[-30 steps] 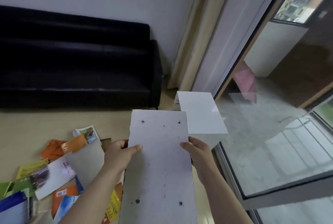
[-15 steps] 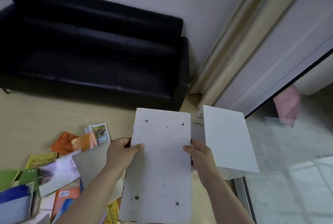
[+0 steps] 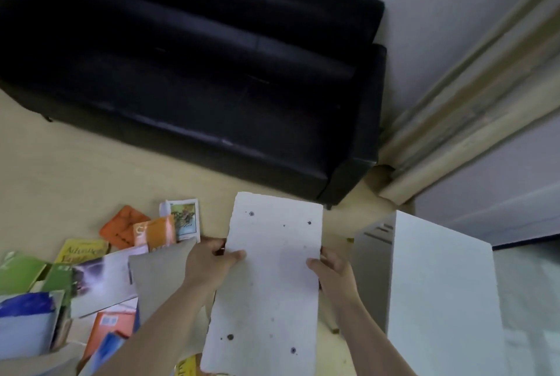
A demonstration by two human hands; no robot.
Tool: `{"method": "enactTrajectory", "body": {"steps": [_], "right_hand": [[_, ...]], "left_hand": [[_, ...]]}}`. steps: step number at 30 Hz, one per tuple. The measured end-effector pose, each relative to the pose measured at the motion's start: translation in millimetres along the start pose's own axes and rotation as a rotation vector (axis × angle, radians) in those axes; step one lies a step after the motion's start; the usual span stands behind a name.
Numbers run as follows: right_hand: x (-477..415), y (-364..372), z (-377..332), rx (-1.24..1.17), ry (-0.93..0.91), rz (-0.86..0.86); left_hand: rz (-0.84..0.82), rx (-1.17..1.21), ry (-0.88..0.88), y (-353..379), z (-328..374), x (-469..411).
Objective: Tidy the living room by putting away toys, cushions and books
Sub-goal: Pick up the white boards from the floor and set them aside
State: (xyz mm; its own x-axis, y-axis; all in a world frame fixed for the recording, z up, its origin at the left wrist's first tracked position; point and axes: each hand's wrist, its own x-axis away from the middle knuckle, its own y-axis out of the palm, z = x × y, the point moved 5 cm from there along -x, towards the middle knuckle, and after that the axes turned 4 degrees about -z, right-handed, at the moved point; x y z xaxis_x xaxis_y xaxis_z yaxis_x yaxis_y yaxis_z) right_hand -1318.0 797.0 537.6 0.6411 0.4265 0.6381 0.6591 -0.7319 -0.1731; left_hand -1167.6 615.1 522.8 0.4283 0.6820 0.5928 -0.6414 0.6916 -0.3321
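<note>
Two hands hold a white speckled board (image 3: 272, 291) by its long edges, about midway along. The left grip (image 3: 209, 260) pinches the left edge, thumb pressed on the top face, the other fingers curled under. The right grip (image 3: 333, 272) pinches the right edge the same way, thumb lying on the face. The board hangs above the floor (image 3: 75, 175), its rough far edge pointing towards the black sofa (image 3: 197, 72). Left of it, books (image 3: 91, 278) lie scattered on the floor in a loose heap, with orange, yellow, green and blue covers overlapping. A grey cardboard sheet (image 3: 157, 278) lies on them, just beside the left wrist. Right of the board stands a white box (image 3: 439, 300), near the right forearm. A beige curtain (image 3: 472, 97) hangs past the sofa's end.
</note>
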Motion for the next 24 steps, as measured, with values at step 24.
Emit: {"method": "enactTrajectory", "body": {"steps": [24], "right_hand": [[-354.1,80.0,174.0,0.144,0.271,-0.041]], "left_hand": [[-0.033,-0.207,-0.198,103.8,-173.4,-332.6]]}}
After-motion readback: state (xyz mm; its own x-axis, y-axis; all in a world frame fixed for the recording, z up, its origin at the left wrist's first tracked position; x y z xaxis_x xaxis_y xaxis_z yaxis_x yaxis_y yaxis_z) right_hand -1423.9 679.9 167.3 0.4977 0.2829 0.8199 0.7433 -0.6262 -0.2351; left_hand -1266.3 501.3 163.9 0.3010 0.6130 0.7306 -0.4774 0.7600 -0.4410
